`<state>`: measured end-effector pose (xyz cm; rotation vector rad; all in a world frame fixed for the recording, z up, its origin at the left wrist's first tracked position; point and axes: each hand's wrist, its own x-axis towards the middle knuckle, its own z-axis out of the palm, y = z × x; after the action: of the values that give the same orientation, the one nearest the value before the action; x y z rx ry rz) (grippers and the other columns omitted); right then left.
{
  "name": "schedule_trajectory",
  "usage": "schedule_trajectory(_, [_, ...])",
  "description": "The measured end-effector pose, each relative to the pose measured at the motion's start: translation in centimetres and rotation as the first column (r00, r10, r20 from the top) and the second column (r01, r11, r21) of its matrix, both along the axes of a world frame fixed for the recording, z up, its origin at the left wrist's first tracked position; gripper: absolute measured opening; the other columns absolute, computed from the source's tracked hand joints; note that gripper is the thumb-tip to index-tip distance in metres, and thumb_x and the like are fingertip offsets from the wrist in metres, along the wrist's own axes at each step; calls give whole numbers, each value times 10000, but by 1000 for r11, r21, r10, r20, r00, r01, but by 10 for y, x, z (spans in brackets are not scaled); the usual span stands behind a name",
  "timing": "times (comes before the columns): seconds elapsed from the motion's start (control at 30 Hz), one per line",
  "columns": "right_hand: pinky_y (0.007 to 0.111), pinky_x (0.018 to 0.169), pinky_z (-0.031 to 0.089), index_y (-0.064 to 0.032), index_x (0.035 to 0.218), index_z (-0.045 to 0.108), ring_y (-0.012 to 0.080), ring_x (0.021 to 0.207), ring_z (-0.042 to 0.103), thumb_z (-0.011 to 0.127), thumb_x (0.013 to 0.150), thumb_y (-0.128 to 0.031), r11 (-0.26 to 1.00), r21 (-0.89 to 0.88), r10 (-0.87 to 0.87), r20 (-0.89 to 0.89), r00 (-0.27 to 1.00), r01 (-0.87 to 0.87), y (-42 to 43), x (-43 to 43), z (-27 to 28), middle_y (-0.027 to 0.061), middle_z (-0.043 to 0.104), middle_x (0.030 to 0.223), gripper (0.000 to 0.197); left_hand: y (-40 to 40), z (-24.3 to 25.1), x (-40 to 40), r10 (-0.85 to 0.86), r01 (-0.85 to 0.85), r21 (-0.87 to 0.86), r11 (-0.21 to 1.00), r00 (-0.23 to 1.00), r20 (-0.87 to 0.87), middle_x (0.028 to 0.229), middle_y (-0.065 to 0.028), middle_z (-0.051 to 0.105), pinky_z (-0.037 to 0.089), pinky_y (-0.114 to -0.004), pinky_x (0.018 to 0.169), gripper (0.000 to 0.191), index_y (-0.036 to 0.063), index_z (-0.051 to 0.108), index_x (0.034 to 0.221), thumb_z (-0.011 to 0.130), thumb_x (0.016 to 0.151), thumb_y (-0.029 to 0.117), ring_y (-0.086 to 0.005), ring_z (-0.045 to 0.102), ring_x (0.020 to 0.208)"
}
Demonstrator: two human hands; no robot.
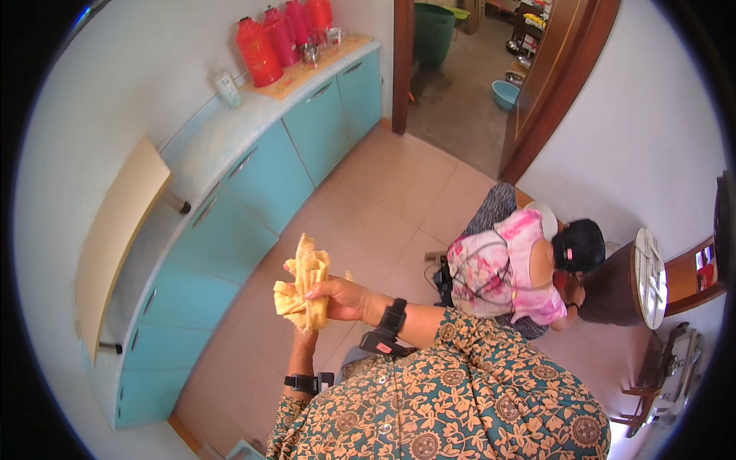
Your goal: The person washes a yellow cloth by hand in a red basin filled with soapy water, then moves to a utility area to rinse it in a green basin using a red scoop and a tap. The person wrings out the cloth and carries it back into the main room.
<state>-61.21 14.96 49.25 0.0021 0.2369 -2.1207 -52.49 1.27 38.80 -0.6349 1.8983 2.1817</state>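
Note:
In front of my torso, both hands hold a bunched yellow cloth [310, 287] with folded, layered edges. My right hand [345, 298] grips its near side, with the thumb pressed on top of the folds. Behind and below the cloth is my left hand [305, 333], mostly hidden, with only a fingertip and the part near the wrist showing. A black strap device [310, 382] is on my left wrist, and another one [391, 322] is on my right. The cloth is held in the air, above the tiled floor [368, 230].
Teal cabinets [270, 184] line the wall, their counter holding red and pink thermos flasks [259, 54], a bottle [227, 89] and a tilted wooden board [121, 247]. To the right, a person [500, 264] crouches beside a brown round-topped container [609, 287]. The doorway [460, 115] shows a blue basin [506, 95].

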Motion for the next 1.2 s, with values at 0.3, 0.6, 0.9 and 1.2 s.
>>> schedule_trajectory(0.3, [402,969,368,-116,1247,397,229,1126,453,576,748,-21,860,244,-459,-14,888,448,79,-120,-34,67,484,1164,538,42,5,-193,-295,304,102,947,951,-98,1074,-59,560,448,-284,814,324,40,486,1144,516,857,187,-141,540,970])
schedule_trajectory(0.6, [334,762,463,-60,1090,518,177,941,538,622,770,-418,382,922,222,-160,962,65,207,-216,-141,68,562,1017,491,75,24,-376,-246,299,277,913,946,-210,1012,-32,571,462,-272,769,279,46,512,1085,546,852,196,-135,556,900])
schedule_trajectory(0.9, [300,727,466,-53,1048,529,169,857,562,576,829,-286,123,942,-165,-289,943,311,314,-326,-145,67,572,988,323,103,-50,-491,-307,305,-131,943,952,-1,839,10,556,439,-237,680,124,69,552,926,573,803,72,-88,509,764])
schedule_trajectory(1.2, [322,668,499,-46,1100,486,232,735,582,583,811,-205,22,936,-900,-135,415,351,466,-336,-196,117,585,880,343,61,-182,-578,-497,614,-142,776,735,462,817,-41,602,434,-272,561,305,57,556,1034,514,732,43,-133,544,679])
